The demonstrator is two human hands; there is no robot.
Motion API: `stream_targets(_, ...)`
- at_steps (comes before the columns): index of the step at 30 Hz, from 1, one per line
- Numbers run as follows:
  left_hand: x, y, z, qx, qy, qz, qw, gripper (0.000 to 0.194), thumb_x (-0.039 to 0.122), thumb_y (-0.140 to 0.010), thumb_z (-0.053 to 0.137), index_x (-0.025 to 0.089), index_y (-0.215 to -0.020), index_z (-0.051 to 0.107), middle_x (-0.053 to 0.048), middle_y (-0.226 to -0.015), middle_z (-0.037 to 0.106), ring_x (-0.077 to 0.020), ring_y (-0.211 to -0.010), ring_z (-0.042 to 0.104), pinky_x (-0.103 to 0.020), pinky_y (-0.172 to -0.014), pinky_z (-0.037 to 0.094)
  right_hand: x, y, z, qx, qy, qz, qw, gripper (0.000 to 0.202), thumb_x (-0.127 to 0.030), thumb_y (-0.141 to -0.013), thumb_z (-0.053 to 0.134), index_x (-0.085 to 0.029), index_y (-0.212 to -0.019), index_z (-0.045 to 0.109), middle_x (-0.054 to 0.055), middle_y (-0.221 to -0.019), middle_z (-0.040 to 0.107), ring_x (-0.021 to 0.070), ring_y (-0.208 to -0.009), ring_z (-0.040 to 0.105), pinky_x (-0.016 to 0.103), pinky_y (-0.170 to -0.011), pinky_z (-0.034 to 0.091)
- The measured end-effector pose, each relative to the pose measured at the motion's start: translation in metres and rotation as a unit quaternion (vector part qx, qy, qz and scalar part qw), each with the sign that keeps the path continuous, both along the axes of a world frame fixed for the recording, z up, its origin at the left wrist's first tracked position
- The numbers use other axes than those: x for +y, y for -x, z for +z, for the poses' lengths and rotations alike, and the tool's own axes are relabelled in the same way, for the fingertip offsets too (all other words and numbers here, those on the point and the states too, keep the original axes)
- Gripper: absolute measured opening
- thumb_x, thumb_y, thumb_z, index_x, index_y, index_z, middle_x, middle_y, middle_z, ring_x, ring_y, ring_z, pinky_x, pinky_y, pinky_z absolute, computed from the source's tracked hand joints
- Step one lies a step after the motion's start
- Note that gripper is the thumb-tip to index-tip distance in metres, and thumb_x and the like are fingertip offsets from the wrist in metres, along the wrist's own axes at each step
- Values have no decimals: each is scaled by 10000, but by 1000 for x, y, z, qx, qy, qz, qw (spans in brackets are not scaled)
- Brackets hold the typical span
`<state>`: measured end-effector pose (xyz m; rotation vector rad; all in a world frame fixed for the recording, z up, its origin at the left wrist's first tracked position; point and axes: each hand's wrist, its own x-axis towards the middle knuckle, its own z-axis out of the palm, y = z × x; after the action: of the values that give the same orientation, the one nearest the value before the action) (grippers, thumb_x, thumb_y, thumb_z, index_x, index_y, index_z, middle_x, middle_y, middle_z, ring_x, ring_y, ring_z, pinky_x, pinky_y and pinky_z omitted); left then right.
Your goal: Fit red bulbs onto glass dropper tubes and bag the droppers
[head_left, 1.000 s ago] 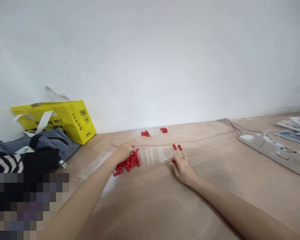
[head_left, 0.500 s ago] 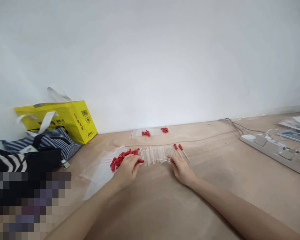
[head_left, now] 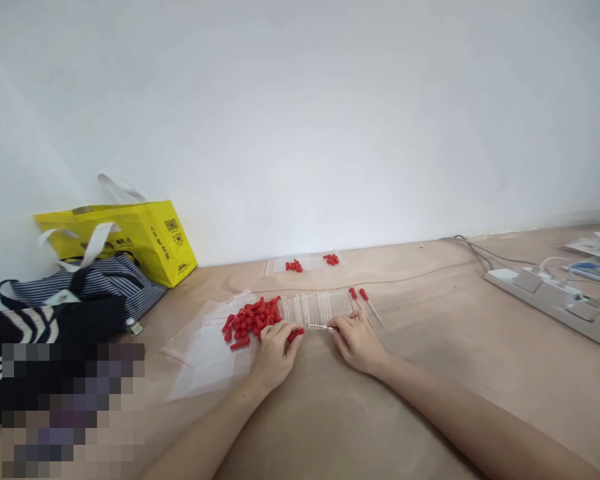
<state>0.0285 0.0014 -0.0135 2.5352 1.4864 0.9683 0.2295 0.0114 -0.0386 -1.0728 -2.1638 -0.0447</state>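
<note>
Pinched in my left hand (head_left: pixel 276 355) is a red rubber bulb (head_left: pixel 295 335), pointing right. My right hand (head_left: pixel 359 343) is closed on a clear glass dropper tube (head_left: pixel 320 327), held level with its free end toward the bulb; a small gap parts the two. Behind my hands lies a row of clear dropper tubes (head_left: pixel 305 309). A pile of red bulbs (head_left: pixel 253 319) rests left of the row, partly on clear plastic bags (head_left: pixel 207 350). Two droppers with red bulbs fitted (head_left: pixel 369 304) lie side by side beyond my right hand.
Near the wall is another clear bag (head_left: pixel 310 265) with red bulbs on it. A yellow bag (head_left: pixel 155 243), a striped bag (head_left: pixel 135 287) and a black bag (head_left: pixel 90 327) stand at the left. A white power strip (head_left: pixel 540 297) with plugs and cables lies right, near some papers (head_left: pixel 587 247).
My left hand has moved right and nearer me, away from the pile, with the red bulb. The tube in my right hand has come nearer me, off the row.
</note>
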Motion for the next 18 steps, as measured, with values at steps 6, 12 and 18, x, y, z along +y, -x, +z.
stream_targets(6, 2, 3, -4, 4, -5, -7, 1000, 145, 259, -828, 441, 224, -878, 572, -3, -872, 656, -178, -829, 573, -374, -819, 346, -3, 2, 1, -21, 5, 9, 1000, 146, -144, -857, 348, -178, -836, 489, -8, -778, 639, 119, -675, 554, 319, -774, 218)
stream_targets(12, 4, 3, -5, -16, -5, -4, 1000, 140, 248, -812, 467, 219, -882, 585, -5, -861, 669, -172, -825, 588, -381, -843, 360, -7, 5, 1, -32, 6, 15, 999, 166, -155, -861, 361, -177, -865, 526, 17, -797, 644, 127, -682, 543, 303, -723, 221)
stream_targets(18, 5, 1, -5, -15, 15, -23, 1000, 146, 259, -807, 470, 213, -844, 604, -7, -818, 682, -169, -766, 611, -362, -785, 410, -7, 6, -1, -23, -12, 14, 1000, 179, -214, -873, 391, -185, -832, 563, 2, -753, 643, 115, -623, 516, 288, -665, 217)
